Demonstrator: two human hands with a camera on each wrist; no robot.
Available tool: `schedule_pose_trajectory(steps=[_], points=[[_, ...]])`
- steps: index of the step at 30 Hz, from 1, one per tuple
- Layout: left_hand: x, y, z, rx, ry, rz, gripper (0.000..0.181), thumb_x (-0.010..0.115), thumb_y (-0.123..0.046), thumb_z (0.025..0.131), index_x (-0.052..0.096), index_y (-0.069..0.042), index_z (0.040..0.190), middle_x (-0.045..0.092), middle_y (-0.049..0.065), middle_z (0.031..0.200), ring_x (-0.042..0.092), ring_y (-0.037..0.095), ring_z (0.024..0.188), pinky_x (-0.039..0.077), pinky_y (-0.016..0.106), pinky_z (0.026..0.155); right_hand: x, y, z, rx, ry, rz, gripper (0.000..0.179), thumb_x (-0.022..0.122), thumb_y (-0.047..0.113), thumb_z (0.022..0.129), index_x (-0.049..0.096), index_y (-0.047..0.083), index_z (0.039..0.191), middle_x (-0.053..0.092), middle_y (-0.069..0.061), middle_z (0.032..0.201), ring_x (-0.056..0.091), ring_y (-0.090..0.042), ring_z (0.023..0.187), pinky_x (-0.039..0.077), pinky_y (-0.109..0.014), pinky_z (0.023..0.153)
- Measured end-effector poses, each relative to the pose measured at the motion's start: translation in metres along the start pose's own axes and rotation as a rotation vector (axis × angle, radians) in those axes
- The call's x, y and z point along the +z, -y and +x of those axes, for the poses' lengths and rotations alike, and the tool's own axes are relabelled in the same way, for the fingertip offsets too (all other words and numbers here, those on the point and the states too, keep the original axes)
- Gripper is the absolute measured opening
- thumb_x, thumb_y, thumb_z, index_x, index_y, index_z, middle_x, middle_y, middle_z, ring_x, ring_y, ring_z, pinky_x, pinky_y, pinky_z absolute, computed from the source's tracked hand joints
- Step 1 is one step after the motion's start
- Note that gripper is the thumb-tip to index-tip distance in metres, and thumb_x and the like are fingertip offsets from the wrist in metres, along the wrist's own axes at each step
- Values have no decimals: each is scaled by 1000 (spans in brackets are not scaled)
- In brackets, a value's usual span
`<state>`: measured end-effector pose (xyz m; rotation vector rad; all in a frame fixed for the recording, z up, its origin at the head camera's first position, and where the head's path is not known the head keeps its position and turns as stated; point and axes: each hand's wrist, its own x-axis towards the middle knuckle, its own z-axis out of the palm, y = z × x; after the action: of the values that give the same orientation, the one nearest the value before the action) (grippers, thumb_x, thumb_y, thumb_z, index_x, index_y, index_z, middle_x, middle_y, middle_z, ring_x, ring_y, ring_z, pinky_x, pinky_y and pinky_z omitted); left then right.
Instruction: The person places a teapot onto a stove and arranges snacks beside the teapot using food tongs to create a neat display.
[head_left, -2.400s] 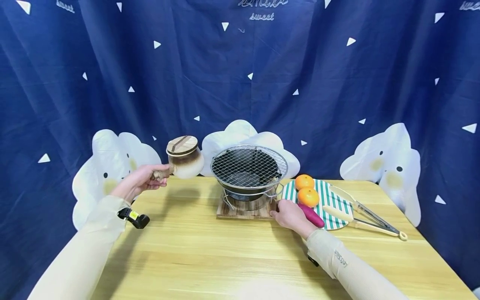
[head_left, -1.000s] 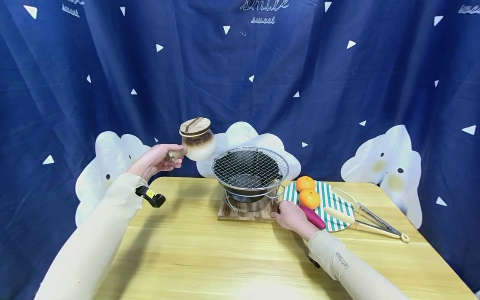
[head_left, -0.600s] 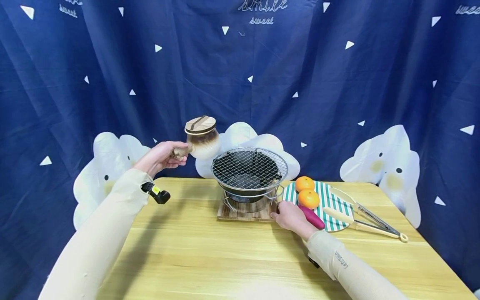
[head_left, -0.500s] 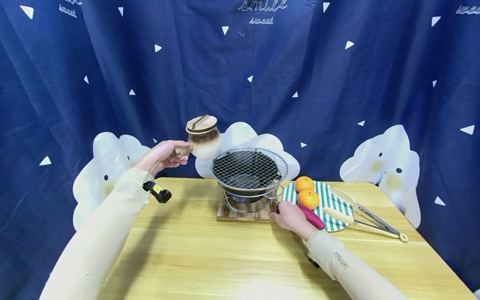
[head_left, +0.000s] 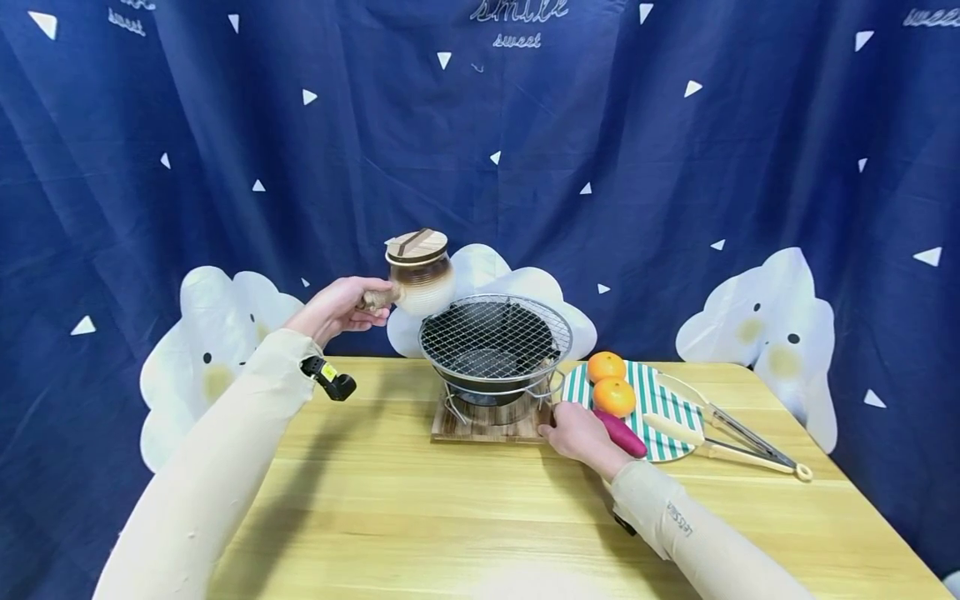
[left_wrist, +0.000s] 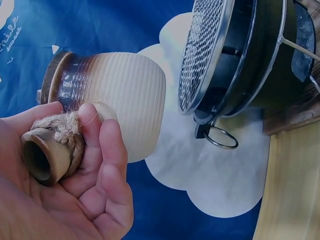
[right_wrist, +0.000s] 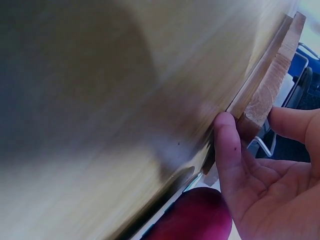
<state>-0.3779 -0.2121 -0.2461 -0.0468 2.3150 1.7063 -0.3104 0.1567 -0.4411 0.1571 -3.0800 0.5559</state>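
Left hand [head_left: 341, 310] is up in the air, arm stretched forward, thumb along the top of the pot's handle [head_left: 378, 297] and fingers curled underneath, so that grip is properly closed. The pot [head_left: 422, 283] hangs off the end of it, pretty much upright, lid [head_left: 417, 246] on, clear of the surface [head_left: 420, 517] and just left of the grill [head_left: 495, 342].

Right hand [head_left: 581, 433] is down low, arm coming in from the right, grip pinched narrow on the front right corner of the board [head_left: 487, 432] the grill stands on. The head cam mostly shows the back of that hand; the right wrist cam is the one that gets the digits on either face of the board's edge.

Left wrist cam also gives you the handle's hollow end, the twine [left_wrist: 65, 127] round it, and a visible gap between pot and grill that the head cam hides.

Further out: sweet potato [head_left: 621, 433] right beside the right hand, then the striped plate [head_left: 648, 387] with two oranges [head_left: 614, 397], and tongs [head_left: 752, 435] lying partly across it. Blue curtain [head_left: 480, 125] behind everything.
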Motion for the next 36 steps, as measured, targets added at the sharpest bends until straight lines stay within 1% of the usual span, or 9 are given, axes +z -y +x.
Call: schedule_pose_trajectory(steps=[6,8,11,15,19,21,27,32,36], points=[[8,-3,7,7,-4,-6,33,57,-38,98,61,-7,109,70,-6,67,69,9,63,49,21,62,0,0,-1,-6,-9,2,36,70,32,92,55,13,65,59,-6,70,54,-22,65,46,-39,58],[10,-3,9,8,0,-5,32,56,-37,98,61,-7,108,70,-6,67,69,10,64,49,21,62,0,0,-1,-7,-9,3,35,71,32,92,56,13,66,59,-6,71,54,-22,65,45,-39,58],[14,-5,11,14,7,-5,28,57,-37,98,65,-11,98,70,-6,67,68,11,64,47,22,63,-1,1,-2,-3,-2,4,35,71,33,92,56,13,67,58,-5,70,54,-22,64,45,-38,58],[19,-7,16,22,12,-2,26,57,-36,98,66,-13,92,70,-5,66,68,11,63,47,22,62,-2,2,-1,8,4,12,36,71,34,92,56,14,66,58,-4,69,54,-21,63,44,-36,57],[25,-10,21,20,21,4,31,56,-37,98,62,-8,107,69,-6,65,68,10,63,47,22,61,-1,1,-1,10,4,10,35,71,34,92,56,14,67,58,-5,70,54,-21,64,44,-37,57],[28,-11,23,16,25,7,32,56,-37,98,61,-8,110,69,-7,65,68,10,63,47,22,61,0,1,0,12,8,4,35,70,34,92,57,14,68,59,-5,72,55,-22,65,45,-37,58],[34,-12,29,5,35,13,33,57,-37,98,61,-7,112,68,-6,65,67,11,63,45,22,60,3,0,0,11,12,5,33,70,35,93,58,14,70,60,-6,75,56,-22,68,46,-39,60],[38,-14,33,6,32,30,35,58,-38,98,61,-6,111,68,-6,64,68,11,64,46,22,60,2,-1,0,6,6,9,34,71,35,92,57,14,68,59,-5,72,55,-22,66,45,-39,58],[42,-16,36,6,33,37,35,58,-39,98,61,-7,111,68,-6,64,68,11,64,47,22,60,0,-2,-1,14,1,6,35,71,35,92,57,14,67,58,-5,71,55,-22,65,45,-39,57]])
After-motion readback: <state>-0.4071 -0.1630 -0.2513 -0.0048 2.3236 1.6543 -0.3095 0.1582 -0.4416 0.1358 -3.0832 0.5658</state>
